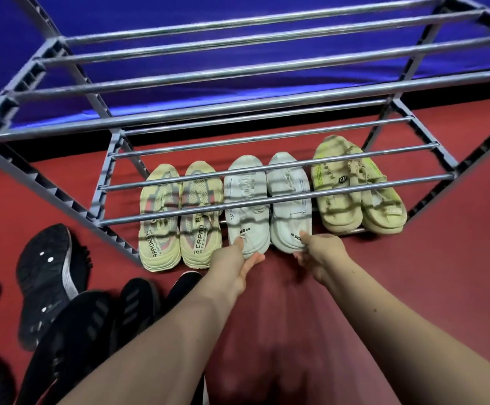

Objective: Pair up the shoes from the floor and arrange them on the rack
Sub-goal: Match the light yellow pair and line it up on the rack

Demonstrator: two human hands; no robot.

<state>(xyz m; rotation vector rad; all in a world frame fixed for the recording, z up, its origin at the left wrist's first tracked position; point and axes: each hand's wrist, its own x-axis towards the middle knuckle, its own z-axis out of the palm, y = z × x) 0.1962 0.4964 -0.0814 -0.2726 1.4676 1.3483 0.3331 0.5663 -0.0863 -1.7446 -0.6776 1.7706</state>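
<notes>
Since the left white sneaker (246, 200) and right white sneaker (290, 200) lie toes-away on the rack (161, 214), left hand (237, 261) and right hand (321, 252) each pinch the heel nearest them.

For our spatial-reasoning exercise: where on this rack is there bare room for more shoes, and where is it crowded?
Free: top tier and middle tier, bare bars throughout. Crowded: bottom row, with yellow pair, white pair and beige pair side by side, left hand and right hand gripping the white heels.
</notes>
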